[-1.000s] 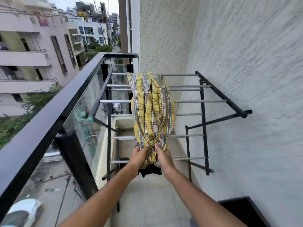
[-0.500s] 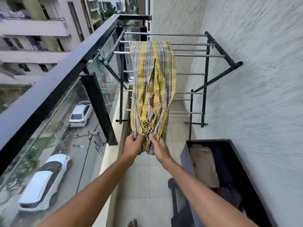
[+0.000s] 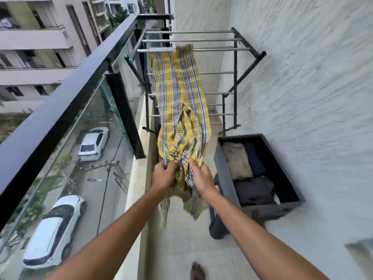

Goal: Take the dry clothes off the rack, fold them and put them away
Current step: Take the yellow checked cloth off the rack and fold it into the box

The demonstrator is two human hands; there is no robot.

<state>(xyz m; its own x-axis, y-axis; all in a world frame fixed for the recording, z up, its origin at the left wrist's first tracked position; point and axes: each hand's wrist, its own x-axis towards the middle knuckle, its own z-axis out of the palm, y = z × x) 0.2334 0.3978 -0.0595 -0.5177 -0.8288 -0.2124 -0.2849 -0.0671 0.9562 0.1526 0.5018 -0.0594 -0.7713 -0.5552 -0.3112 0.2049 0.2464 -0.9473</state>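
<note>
One railing (image 3: 66, 102): black bar over glass along the left of the balcony, with street and cars below
Rack (image 3: 212, 40): stands at the far end, between railing and wall
Crate (image 3: 224, 170): black, by the wall just right of the hands, with folded clothes (image 3: 236, 160) inside
Checked cloth (image 3: 179, 93): yellow, stretched from an upper rail down to the hands; its top end is blurred, so I cannot tell whether it lies over the rail
Left grip (image 3: 164, 176): fingers curled round the bunched lower end
Right grip (image 3: 201, 176): pinching the same bunch, just beside the left
Step in hand: drawing the cloth off the rack
Doing it well: pull toward the body and slightly upward so the top end clears the rail without snagging; keep it inside the railing
Cloth against grips: most of it lies beyond and above them, and a loose tail hangs below
</note>
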